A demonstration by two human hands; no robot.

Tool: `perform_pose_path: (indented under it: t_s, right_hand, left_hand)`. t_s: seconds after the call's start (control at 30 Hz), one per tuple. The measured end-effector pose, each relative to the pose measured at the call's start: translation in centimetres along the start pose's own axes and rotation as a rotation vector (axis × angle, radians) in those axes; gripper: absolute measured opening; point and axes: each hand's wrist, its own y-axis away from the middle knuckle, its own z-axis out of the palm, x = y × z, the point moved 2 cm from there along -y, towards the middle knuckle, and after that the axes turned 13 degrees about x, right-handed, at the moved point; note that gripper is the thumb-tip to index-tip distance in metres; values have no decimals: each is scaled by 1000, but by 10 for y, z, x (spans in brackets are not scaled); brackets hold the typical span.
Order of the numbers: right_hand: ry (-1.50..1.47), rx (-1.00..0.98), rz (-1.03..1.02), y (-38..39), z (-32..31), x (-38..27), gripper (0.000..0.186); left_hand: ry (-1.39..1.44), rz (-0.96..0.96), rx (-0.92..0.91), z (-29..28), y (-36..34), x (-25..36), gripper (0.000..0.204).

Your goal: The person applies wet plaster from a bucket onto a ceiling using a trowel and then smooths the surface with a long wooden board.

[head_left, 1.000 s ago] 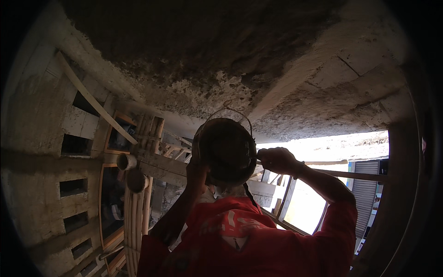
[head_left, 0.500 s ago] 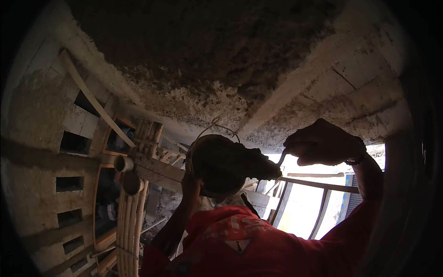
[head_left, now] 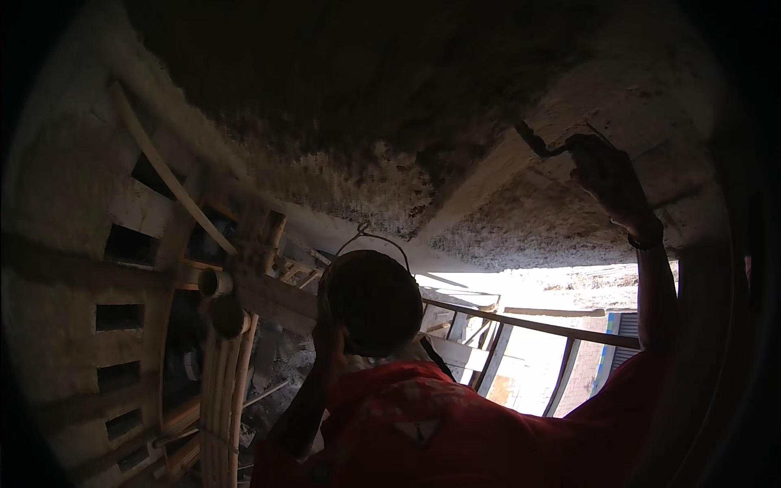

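My left hand (head_left: pixel 330 340) is closed against the side of a dark round bucket (head_left: pixel 373 301) with a thin wire handle, holding it up in front of my chest. The bucket's inside is too dark to make out. Farther right and higher, my right hand (head_left: pixel 604 177) grips a trowel (head_left: pixel 533 140), seen nearly edge-on. Its blade is close to the right edge of a dark, rough mortar patch (head_left: pixel 350 81) on the concrete surface overhead. Whether blade and surface touch, I cannot tell.
On the left stands a block wall (head_left: pixel 122 285) with several square openings. A curved strip (head_left: pixel 167 171) leans across it. Bamboo poles (head_left: pixel 224 398) and a pipe end (head_left: pixel 213 282) are nearby. Wooden rails (head_left: pixel 529 321) cross the bright opening on the right.
My right hand has moved up and right from the bucket, taking the trowel to the overhead surface. The heap of mortar that showed on the blade is no longer visible there. The bucket shifted slightly left.
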Motion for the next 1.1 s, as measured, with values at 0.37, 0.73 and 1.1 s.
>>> perform_pose_path:
  t_s: [0.37,0.73,1.1]
  right_hand:
    - [161,-359,-85,70,159,80,28]
    - [119,-651,11,80,145,-98,26]
    - [-217,-714,-155,176,260,-104,17]
  left_hand:
    - [-91,295,-48,-5,-20,-24,22]
    - [-281,741,-93,1,-6,9,28]
    - [58,129,-179,45,40,79,44]
